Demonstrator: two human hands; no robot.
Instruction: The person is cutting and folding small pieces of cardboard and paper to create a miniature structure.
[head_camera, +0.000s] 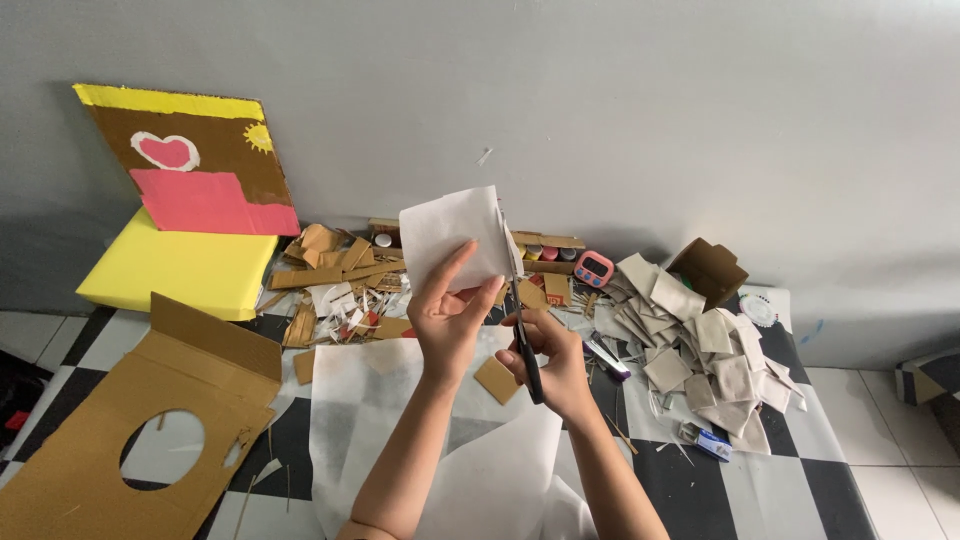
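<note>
My left hand (450, 315) holds up a white sheet of paper (450, 235), thumb in front and fingers behind. My right hand (548, 360) grips dark-handled scissors (522, 335) whose blades point up along the sheet's right edge and meet the paper there. Both hands are raised above a large white paper sheet (400, 420) spread on the black-and-white checkered floor.
A brown cardboard panel with a round hole (120, 440) lies at lower left. A yellow painted box (180, 270) and a painted cardboard with a pink heart (190, 160) lean at the wall. Cardboard scraps (330, 265), a pink timer (594, 268), grey paper squares (700, 350), a small open box (710, 270).
</note>
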